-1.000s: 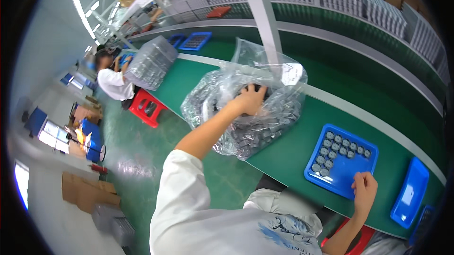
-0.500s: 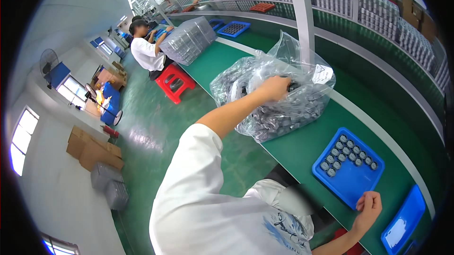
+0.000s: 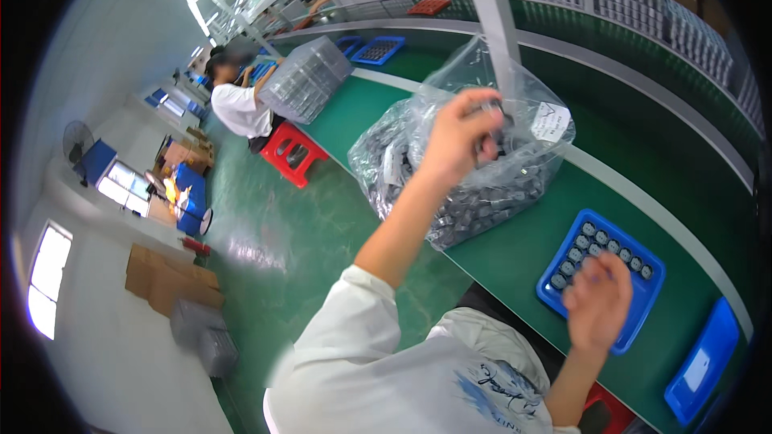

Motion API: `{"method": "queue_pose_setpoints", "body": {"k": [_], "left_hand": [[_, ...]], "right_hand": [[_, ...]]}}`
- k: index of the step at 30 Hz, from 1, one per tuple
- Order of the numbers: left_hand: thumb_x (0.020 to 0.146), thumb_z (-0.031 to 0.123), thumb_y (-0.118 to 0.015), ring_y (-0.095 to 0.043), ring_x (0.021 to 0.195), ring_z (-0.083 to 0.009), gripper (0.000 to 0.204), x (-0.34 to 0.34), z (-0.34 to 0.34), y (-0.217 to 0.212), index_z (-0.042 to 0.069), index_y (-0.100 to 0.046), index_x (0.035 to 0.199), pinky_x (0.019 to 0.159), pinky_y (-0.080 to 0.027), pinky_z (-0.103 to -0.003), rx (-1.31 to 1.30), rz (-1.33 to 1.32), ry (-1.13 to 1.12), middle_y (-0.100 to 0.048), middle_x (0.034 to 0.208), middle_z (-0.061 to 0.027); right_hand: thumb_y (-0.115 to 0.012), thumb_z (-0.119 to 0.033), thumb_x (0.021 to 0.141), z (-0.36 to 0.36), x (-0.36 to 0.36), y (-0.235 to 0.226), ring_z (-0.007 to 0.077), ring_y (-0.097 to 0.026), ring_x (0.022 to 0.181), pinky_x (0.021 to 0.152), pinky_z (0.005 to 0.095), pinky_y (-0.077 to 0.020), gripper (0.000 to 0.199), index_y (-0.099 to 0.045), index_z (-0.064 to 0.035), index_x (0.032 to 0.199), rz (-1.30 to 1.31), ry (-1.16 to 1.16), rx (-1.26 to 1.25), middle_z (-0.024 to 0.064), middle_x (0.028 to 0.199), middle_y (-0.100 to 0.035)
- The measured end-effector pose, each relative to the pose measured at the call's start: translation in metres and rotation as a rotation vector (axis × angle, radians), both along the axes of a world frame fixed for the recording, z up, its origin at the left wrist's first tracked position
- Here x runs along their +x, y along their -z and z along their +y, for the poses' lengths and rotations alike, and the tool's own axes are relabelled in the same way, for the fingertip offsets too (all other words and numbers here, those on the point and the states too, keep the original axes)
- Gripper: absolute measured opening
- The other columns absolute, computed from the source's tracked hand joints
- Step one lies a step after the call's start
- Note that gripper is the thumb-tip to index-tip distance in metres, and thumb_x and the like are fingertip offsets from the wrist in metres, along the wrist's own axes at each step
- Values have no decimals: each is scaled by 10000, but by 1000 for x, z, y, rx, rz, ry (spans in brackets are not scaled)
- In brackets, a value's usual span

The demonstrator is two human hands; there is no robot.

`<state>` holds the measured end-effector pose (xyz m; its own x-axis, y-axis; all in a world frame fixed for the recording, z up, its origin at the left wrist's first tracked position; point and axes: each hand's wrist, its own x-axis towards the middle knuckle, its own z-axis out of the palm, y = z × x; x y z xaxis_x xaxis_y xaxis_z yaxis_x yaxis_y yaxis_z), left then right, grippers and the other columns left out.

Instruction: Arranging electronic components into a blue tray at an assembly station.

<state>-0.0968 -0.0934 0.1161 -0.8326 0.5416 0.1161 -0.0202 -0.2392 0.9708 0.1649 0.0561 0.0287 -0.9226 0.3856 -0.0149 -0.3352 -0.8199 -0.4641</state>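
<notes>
My left hand [image 3: 460, 138] is raised at the mouth of a clear plastic bag [image 3: 386, 140] holding many small grey and black parts. Its fingers curl around a small dark part [image 3: 505, 119], whose exact kind I cannot make out. Over the near side of a blue tray [image 3: 549, 293] is my right hand [image 3: 599, 305], blurred, thumb and fingers apart with nothing visible between them. Small round grey parts with black rims [image 3: 613, 247] stand in rows at the tray's far side; my right hand hides some of the tray.
Another blue tray [image 3: 683, 398] lies at the right with a white paper on it. Stacked clear plastic trays [image 3: 310, 76] stand farther along the green table [image 3: 503, 261], near a seated person [image 3: 241, 108] and a red stool [image 3: 293, 152]. A white post [image 3: 490, 16] rises behind the bag.
My left hand has lifted from the bag's contents with a small dark part in its fingers. My right hand has moved from the tray's near edge up over the tray. The view has shifted slightly.
</notes>
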Motion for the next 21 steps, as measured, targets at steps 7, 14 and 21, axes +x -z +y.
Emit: {"method": "queue_pose_setpoints", "body": {"k": [7, 14, 21], "left_hand": [[701, 155, -768, -615, 849, -291, 365, 114, 25, 51, 69, -679, 1045, 702, -515, -366, -333, 1243, 158, -650, 991, -84], [724, 236, -749, -554, 1032, -308, 371, 138, 44, 79, 68, -672, 1046, 872, -441, -455, -38, 1149, 307, -620, 1025, -90], [731, 230, -745, -514, 1159, -352, 334, 155, 57, 88, 56, -659, 1003, 938, -403, -482, 22, 1054, 322, -618, 1070, -103]], "right_hand": [[-324, -545, 1026, -35, -47, -2, 239, -536, 1218, 1045, 381, -441, 639, -478, -40, 1386, 77, -155, -450, 101, 1305, -550], [-346, -452, 1046, -41, -20, 31, 196, -539, 1215, 1041, 369, -436, 485, -543, -80, 1286, 213, -74, -497, 51, 1286, -587], [-288, -427, 1059, -31, -13, 40, 195, -514, 1207, 1079, 349, -363, 499, -530, -89, 1335, 116, 129, -393, 38, 1283, -570]]}}
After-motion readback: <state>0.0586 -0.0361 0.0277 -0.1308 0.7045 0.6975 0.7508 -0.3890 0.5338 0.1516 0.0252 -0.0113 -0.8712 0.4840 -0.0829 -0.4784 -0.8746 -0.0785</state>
